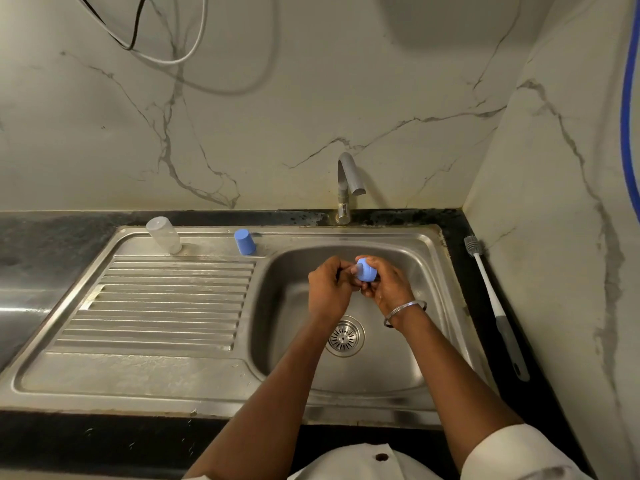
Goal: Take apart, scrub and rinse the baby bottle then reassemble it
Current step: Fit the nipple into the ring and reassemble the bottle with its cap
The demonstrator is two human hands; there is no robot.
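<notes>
Just right of the frame's centre, over the sink basin (381, 368), the right hand (388, 285) curls round the blue collar (367, 270) while the left hand (329, 289) seems to pinch the soft teat (354, 270) poking from it. Both look light. The collar is stiff, so I'd grip its rim. The teat is rubbery and probably slippery, so I'd pull near its base. The clear bottle body (163, 235) and blue cap (245, 242) stand upturned at mid-left.
</notes>
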